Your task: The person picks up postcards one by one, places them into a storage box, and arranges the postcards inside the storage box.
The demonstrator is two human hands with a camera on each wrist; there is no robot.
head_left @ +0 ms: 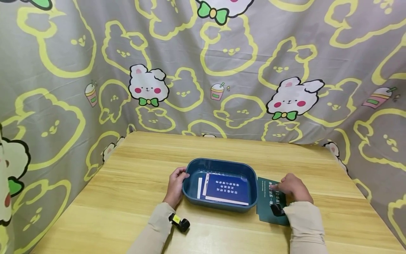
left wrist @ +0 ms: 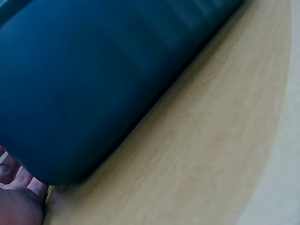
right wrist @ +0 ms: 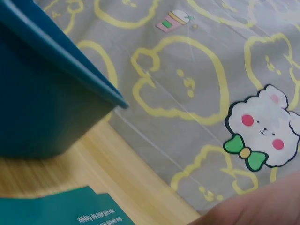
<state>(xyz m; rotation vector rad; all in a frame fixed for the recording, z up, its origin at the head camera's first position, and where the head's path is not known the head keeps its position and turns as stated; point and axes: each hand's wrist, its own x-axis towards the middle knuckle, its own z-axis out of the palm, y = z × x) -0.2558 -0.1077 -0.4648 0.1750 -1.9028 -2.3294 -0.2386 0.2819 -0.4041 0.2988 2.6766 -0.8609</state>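
Note:
A dark blue plastic basin [head_left: 219,206] stands on the table, with its side wall [left wrist: 93,84] filling much of the left wrist view. My left hand [head_left: 175,185] grips its left end, thumb over the rim. Inside lie a blue card [head_left: 226,188] with white writing, white-edged cards partly under it, and a narrow white strip [head_left: 199,187]. To the right of the basin, green cards [head_left: 264,208] with white print lie slightly offset on the table. Over them is my right hand [head_left: 295,187], a finger reaching to the top card; the other fingertips are hidden.
The light wooden table [head_left: 108,208] extends around the basin on all sides. A grey curtain [head_left: 187,46] with yellow outlines and white rabbit faces hangs behind and at both sides. Black wrist cameras [head_left: 180,223] are strapped over both sleeves.

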